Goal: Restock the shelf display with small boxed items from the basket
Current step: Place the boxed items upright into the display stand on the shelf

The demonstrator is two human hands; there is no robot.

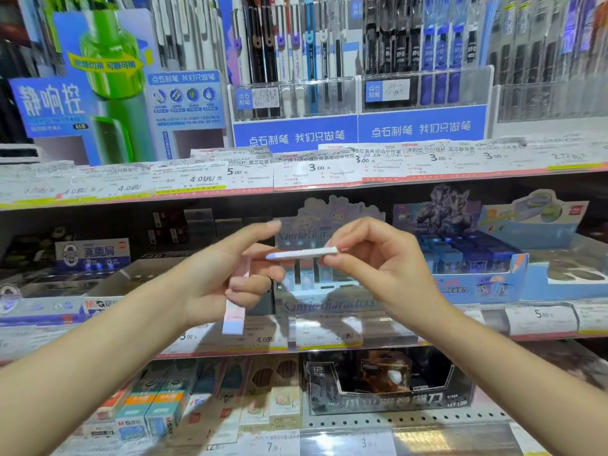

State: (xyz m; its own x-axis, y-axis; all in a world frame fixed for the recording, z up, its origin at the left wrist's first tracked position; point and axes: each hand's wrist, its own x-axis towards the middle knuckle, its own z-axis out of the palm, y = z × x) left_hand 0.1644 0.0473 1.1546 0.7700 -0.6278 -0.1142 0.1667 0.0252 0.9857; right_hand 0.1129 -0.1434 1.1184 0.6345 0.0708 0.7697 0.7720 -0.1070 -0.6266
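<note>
Both forearms come in from the bottom corners, hands meeting mid-frame in front of the middle shelf. Left hand (230, 274) is closed round a slim pink/blue boxed item (234, 319), held upright w/ its lower end sticking out below the palm; index finger points loosely fwd. Right hand (368, 255) pinches a second flat box (302, 254) by its right end btwn thumb and fingertips, box lying level, its free end near the left fingers. Can't tell if it touches them.

Progress, as a guess: mid-task. Two items in hand, neither placed yet. Target looks like the pastel character display tray (329, 304) just behind the hands; it already has a few similar upright boxes in its slots, w/ gaps btwn them. How many are left to stock can't be judged, since the basket isn't in view.

Around: blue display box of small blue items (473, 258) just right of the tray, a grey tray (108, 281) to the left, pen racks (296, 67) on the shelf above, price-tag strip (230, 179) along its edge, dark sharpener display (388, 383) on the shelf below.

In the way: tray's tall back card and the overhanging upper shelf leave tight entry; neighbouring boxes in the slots could tip when one goes in.
</note>
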